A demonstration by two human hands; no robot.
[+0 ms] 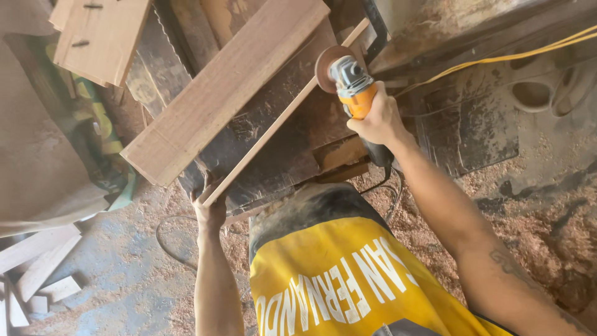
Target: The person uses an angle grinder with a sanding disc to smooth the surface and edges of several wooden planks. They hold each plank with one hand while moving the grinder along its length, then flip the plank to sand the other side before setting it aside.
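Note:
My right hand (377, 120) grips an orange and grey angle grinder (352, 84). Its round sanding disc (328, 64) rests against the edge of a long thin wooden strip (283, 117). The strip runs diagonally from upper right down to lower left. My left hand (209, 206) holds the strip's near end from below. A wide wooden plank (224, 87) lies beside the strip on a dark, worn workbench (292, 137). My yellow shirt fills the bottom middle.
A yellow cable (497, 58) runs across the upper right over a dusty machine surface. Sawdust (528, 205) covers the floor at right. Wooden boards (102, 34) lean at upper left, and offcuts (37, 267) lie on the floor at lower left.

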